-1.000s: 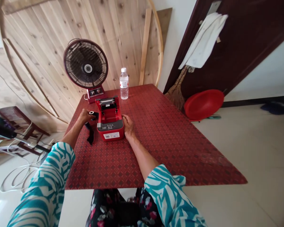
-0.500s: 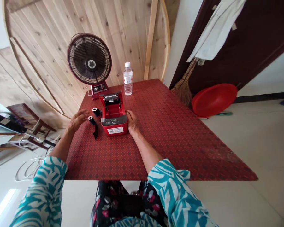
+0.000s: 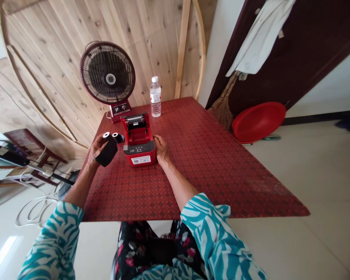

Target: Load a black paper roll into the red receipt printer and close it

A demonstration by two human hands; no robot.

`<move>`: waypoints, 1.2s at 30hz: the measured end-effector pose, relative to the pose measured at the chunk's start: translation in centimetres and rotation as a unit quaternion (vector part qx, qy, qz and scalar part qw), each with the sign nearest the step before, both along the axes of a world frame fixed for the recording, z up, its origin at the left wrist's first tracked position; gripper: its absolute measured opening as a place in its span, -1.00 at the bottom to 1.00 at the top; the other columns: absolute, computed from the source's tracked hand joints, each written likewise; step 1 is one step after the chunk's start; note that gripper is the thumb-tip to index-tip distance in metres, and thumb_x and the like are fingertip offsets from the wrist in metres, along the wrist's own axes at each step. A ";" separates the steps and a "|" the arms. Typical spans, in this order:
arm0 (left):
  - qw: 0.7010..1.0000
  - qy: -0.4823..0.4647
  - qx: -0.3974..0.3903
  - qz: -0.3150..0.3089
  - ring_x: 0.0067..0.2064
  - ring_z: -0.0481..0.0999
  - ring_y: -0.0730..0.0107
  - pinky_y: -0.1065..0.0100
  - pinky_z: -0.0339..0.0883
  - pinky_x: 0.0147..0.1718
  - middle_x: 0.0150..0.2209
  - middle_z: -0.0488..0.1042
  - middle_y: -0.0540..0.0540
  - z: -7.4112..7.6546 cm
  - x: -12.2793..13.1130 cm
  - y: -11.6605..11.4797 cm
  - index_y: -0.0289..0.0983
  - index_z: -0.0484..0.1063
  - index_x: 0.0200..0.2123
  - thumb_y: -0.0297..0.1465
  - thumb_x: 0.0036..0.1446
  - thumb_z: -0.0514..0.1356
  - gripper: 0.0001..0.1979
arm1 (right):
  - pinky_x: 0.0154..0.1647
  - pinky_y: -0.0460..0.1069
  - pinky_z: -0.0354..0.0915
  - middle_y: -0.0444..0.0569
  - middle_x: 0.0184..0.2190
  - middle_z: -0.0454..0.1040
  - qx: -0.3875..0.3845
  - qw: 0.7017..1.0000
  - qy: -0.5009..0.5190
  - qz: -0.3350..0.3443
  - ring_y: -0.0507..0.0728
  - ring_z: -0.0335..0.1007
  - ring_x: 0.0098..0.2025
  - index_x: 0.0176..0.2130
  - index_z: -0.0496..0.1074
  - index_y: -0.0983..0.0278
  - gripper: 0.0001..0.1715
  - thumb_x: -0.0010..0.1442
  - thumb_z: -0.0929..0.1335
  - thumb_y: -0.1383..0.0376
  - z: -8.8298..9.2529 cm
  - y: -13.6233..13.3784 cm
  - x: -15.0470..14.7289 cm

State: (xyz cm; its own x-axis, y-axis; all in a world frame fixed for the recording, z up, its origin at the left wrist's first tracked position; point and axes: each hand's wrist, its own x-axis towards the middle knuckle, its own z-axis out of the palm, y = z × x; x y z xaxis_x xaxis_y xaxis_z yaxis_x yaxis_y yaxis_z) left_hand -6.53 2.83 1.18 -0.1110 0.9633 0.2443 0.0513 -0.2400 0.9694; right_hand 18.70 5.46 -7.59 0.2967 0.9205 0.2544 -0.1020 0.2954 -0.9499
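A small red printer [image 3: 139, 140] with its lid open stands on the red patterned table [image 3: 198, 163]. My left hand [image 3: 97, 147] is closed around a black roll with a white core [image 3: 107, 148], lifted just left of the printer. A second black roll [image 3: 117, 137] lies on the table between that hand and the printer. My right hand [image 3: 161, 149] rests against the printer's right side, fingers curled on it.
A maroon desk fan [image 3: 107, 74] and a clear water bottle [image 3: 155, 97] stand at the table's far end. A round wooden tabletop [image 3: 61, 46] leans on the wall behind. A red basin [image 3: 258, 121] and broom [image 3: 221, 109] sit on the floor at right; cables [image 3: 32, 206] lie at left.
My left hand had let go of a roll beside the printer, and now it has picked up the unwound black roll and lifted it off the table. My right hand stayed on the printer.
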 end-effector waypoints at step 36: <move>0.942 0.235 0.240 -0.025 -0.04 0.57 0.24 0.16 0.40 0.04 -0.19 0.60 -0.15 -2.1 6.7 -2.7 -0.23 0.56 -0.30 -0.19 0.28 0.15 -0.72 | 0.13 0.14 0.30 -0.03 -0.12 0.60 -0.005 1.000 0.003 0.011 0.20 0.45 0.01 -0.16 0.53 0.18 -0.58 0.15 0.26 0.04 0.5 -0.6 0.3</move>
